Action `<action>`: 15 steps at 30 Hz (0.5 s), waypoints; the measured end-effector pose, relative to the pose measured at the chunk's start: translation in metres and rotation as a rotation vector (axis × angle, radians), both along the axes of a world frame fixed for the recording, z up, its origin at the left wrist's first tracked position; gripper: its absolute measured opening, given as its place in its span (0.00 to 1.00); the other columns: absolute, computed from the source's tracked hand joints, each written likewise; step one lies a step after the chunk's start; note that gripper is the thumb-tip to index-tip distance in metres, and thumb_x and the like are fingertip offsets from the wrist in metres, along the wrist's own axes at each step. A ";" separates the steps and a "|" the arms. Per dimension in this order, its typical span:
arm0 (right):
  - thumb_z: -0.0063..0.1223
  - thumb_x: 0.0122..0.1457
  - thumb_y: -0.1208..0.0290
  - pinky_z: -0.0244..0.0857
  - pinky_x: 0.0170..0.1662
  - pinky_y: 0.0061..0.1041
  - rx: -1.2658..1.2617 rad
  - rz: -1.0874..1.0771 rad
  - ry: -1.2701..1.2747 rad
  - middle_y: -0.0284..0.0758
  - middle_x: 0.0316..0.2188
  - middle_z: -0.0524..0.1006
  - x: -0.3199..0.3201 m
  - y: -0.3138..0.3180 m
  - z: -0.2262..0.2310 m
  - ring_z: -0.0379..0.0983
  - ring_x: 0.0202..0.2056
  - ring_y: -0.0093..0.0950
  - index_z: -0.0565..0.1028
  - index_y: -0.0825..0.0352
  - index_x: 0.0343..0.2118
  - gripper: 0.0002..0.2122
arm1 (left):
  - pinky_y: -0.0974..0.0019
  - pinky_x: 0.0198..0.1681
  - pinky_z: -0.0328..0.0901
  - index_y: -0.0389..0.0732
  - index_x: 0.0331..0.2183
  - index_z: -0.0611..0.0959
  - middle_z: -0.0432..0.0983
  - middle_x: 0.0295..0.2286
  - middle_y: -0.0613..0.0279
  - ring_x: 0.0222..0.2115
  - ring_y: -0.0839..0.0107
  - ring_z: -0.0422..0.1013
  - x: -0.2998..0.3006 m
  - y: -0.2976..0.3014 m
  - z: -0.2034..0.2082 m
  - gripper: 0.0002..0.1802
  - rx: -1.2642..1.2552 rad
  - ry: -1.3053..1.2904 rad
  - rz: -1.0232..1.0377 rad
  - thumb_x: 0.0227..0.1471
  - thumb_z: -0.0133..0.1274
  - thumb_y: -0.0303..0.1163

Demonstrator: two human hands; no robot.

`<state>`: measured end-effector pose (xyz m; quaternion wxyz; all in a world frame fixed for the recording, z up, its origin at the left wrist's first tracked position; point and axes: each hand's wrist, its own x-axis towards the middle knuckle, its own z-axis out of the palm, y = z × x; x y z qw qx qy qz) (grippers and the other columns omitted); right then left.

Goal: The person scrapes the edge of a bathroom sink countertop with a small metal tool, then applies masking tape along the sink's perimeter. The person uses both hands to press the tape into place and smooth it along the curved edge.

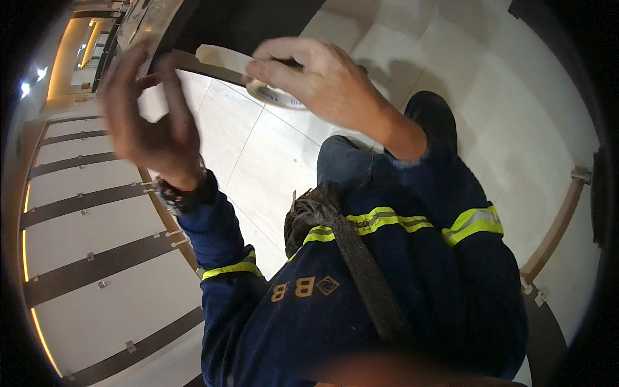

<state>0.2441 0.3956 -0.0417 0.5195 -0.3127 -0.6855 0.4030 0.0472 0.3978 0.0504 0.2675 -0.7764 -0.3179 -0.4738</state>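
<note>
Between the thumb and fingers of my right hand (325, 76) is a roll of pale masking tape (274, 95), with blue print on its inner ring. A loose strip of tape (222, 58) sticks out from the roll toward the left. My left hand (151, 126) is raised at the upper left, a short way from the strip's free end. Its fingers are bent and apart, somewhat blurred, and I see nothing held in them. A dark watch or bracelet (184, 193) circles the left wrist.
Light tiled floor (251, 148) lies below my hands. A dark panel (238, 26) stands just beyond them. White panels with dark bands (103, 213) line the left side, with several small clips. At the right a brown curved rail (558, 226) runs along the pale wall. A dark strap (367, 271) crosses my front.
</note>
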 end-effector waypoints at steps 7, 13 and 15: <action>0.55 0.63 0.57 0.74 0.40 0.35 0.008 -0.089 0.118 0.42 0.34 0.84 -0.052 0.043 -0.010 0.81 0.30 0.35 0.86 0.62 0.37 0.15 | 0.58 0.54 0.70 0.32 0.58 0.76 0.75 0.55 0.47 0.53 0.59 0.74 -0.018 -0.011 0.011 0.31 -0.216 -0.060 0.032 0.55 0.65 0.33; 0.51 0.65 0.65 0.71 0.38 0.37 -0.066 0.117 0.184 0.49 0.26 0.81 -0.033 0.043 0.016 0.80 0.30 0.38 0.80 0.74 0.30 0.15 | 0.56 0.62 0.62 0.32 0.56 0.78 0.77 0.53 0.48 0.55 0.60 0.72 -0.024 0.014 -0.010 0.37 -0.364 -0.140 0.046 0.46 0.74 0.34; 0.50 0.65 0.65 0.72 0.39 0.41 0.125 -0.043 0.116 0.53 0.28 0.81 -0.050 0.060 0.006 0.80 0.32 0.45 0.80 0.73 0.29 0.15 | 0.58 0.58 0.67 0.32 0.54 0.79 0.80 0.49 0.49 0.50 0.62 0.75 -0.022 0.019 -0.012 0.35 -0.320 -0.139 0.061 0.46 0.74 0.33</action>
